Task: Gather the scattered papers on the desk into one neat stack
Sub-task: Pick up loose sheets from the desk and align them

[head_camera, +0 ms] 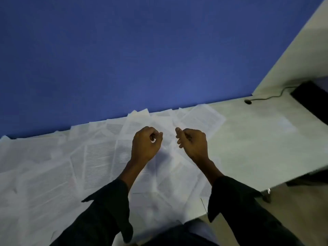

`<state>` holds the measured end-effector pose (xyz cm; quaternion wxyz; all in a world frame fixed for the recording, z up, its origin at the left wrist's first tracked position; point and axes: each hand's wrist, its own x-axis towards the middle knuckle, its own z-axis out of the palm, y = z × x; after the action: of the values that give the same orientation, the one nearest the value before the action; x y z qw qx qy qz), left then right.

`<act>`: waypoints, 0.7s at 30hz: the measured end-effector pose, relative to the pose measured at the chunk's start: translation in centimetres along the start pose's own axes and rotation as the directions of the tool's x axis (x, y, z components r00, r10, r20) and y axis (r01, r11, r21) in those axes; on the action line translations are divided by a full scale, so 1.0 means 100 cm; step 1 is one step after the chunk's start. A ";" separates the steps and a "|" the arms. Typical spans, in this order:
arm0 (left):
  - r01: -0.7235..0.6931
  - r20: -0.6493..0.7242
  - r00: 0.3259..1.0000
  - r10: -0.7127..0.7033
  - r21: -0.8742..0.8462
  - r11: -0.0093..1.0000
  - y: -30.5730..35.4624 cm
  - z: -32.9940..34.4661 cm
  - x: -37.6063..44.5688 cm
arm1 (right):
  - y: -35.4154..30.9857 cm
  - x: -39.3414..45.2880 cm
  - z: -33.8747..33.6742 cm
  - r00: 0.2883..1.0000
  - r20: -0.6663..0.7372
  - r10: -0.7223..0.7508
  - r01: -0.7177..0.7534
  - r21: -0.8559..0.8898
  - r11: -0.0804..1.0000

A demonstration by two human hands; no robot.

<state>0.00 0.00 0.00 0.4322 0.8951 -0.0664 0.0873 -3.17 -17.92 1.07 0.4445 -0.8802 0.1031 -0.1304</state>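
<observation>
Below both hands (170, 144), papers (95, 157) lie scattered.

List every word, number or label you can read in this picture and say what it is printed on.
No text here can be read.
Papers: blocks of printed lines cover the sheets across the desk, all too small and blurred to read.
Black device at the right edge, with its cable: no label shows.
Blue wall: no sign or writing.
</observation>
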 end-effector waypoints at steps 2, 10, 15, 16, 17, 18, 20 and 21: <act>0.064 0.067 0.996 -0.066 0.023 0.998 0.000 0.022 0.010 | 0.020 0.016 -0.002 0.994 -0.002 0.109 -0.109 -0.064 0.992; 0.424 0.229 0.777 -0.587 0.498 0.756 -0.021 0.143 0.036 | 0.151 0.102 0.000 0.910 0.163 0.382 -0.299 -0.382 0.875; 0.531 0.179 0.655 -0.734 0.582 0.616 -0.029 0.190 0.021 | 0.214 0.142 0.006 0.846 0.369 0.384 -0.032 -0.684 0.729; 0.504 0.159 0.668 -0.727 0.622 0.599 -0.031 0.194 0.019 | 0.222 0.142 0.007 0.841 0.391 0.374 -0.002 -0.689 0.725; 0.474 0.143 0.685 -0.714 0.656 0.587 -0.031 0.197 0.018 | 0.230 0.138 0.007 0.847 0.400 0.350 0.025 -0.687 0.726; 0.450 0.137 0.702 -0.698 0.674 0.586 -0.031 0.199 0.020 | 0.237 0.131 0.005 0.866 0.389 0.313 0.041 -0.681 0.731; 0.404 0.154 0.752 -0.641 0.661 0.632 -0.029 0.205 0.026 | 0.247 0.115 -0.005 0.926 0.325 0.193 0.068 -0.645 0.762; 0.368 0.180 0.782 -0.597 0.640 0.675 -0.029 0.209 0.031 | 0.253 0.107 -0.011 0.958 0.268 0.104 0.090 -0.623 0.777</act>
<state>5.66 -14.77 -14.30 0.1294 0.9652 0.1256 -0.1895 4.96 -36.65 -17.29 0.1355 -0.9868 0.0784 0.0426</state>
